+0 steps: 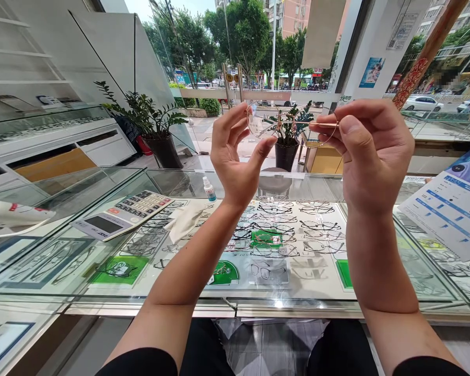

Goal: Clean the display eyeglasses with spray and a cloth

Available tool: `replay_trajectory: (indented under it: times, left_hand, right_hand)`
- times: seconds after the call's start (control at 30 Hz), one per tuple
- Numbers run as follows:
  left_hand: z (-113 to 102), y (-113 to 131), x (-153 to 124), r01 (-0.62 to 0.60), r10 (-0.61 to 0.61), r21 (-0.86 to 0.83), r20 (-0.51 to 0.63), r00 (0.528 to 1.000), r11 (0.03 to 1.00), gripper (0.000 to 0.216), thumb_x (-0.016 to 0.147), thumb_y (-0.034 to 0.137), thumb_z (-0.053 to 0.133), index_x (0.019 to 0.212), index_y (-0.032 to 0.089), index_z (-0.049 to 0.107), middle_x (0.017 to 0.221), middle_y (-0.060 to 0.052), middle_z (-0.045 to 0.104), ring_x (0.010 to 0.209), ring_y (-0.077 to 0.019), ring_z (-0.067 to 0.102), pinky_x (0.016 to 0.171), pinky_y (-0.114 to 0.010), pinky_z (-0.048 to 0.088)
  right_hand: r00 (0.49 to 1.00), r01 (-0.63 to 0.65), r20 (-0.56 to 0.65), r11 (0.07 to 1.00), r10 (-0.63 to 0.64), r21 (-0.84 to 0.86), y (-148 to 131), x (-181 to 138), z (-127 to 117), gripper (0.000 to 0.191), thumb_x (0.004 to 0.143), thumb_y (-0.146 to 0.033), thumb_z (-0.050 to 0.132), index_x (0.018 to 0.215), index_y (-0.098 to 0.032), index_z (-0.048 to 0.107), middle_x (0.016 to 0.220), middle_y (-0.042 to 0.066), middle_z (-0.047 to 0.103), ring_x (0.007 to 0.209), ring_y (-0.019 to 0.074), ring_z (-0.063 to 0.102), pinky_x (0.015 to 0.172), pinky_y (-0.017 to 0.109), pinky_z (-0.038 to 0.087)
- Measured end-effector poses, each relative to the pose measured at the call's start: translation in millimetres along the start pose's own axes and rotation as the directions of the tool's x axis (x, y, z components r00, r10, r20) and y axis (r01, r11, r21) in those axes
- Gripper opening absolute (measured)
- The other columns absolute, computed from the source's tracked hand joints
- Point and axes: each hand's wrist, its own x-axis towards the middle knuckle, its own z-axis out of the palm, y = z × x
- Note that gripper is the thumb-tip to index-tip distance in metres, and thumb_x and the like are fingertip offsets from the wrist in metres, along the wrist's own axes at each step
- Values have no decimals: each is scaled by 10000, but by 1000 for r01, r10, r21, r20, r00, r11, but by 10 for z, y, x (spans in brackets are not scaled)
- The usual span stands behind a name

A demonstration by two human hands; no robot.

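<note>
A pair of thin, gold-rimmed eyeglasses [256,123] is held up in front of me, above the glass counter. A clear lens with printed markings shows at its left end. My left hand [237,151] is curled around that lens, index fingertip at its outer edge and thumb by its lower edge. My right hand [372,151] pinches the right side of the frame between thumb and fingers. A slim gold temple runs across the right rim near those fingers. The right lens is hard to make out against the background.
Below my hands, the glass display counter [223,297] holds rows of eyeglasses [276,210]. On its top are a calculator [125,214], a cream cloth [185,222], a small spray bottle [209,189] and a printed calendar-like sheet [454,209]. Potted plants [160,141] stand beyond.
</note>
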Motion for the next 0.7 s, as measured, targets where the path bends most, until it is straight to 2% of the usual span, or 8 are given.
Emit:
replay_trajectory:
  times: [0.13,0.27,0.33,0.5,0.7]
  left_hand:
    - [1,17,2,-22,22,20,3,1000,1000,764,870,832,799,1500,445,608,1487,-70,695,1413,-330,673,1133,-496,569]
    - [29,71,17,-93,94,16,-66,993,996,646,899,721,858,1447,435,673,1394,-54,752,1250,-275,726,943,-414,580]
    - [43,81,23,-107,109,26,-74,991,994,631,906,711,858,1442,429,682,1383,-53,759,1235,-272,726,904,-406,568]
    - [57,51,17,-116,116,7,-73,991,993,645,903,712,859,1451,433,667,1391,-54,747,1249,-273,727,923,-409,585]
    - [43,14,1,-71,71,16,-12,997,997,732,882,808,810,1475,434,601,1466,-72,687,1411,-322,676,1113,-483,585]
  right_hand:
    - [999,53,8,999,-53,5,6,8,9,108,1011,-424,812,1037,-330,764,1060,45,810,1034,278,809,1006,503,675]
    - [999,49,27,995,-47,-81,12,-4,7,263,1023,-590,758,1078,-335,734,1106,68,814,1127,318,815,1018,540,684]
    - [999,30,28,994,-27,-107,13,-7,2,317,1015,-643,743,1094,-337,725,1123,78,818,1155,333,812,1014,552,694]
    - [998,38,47,997,-34,-73,16,5,-11,269,1031,-604,736,1079,-340,734,1117,59,822,1108,302,823,1027,536,694]
    - [997,35,75,999,-34,-17,35,30,-31,180,1044,-520,740,1076,-342,744,1126,48,833,1067,273,825,1034,518,680]
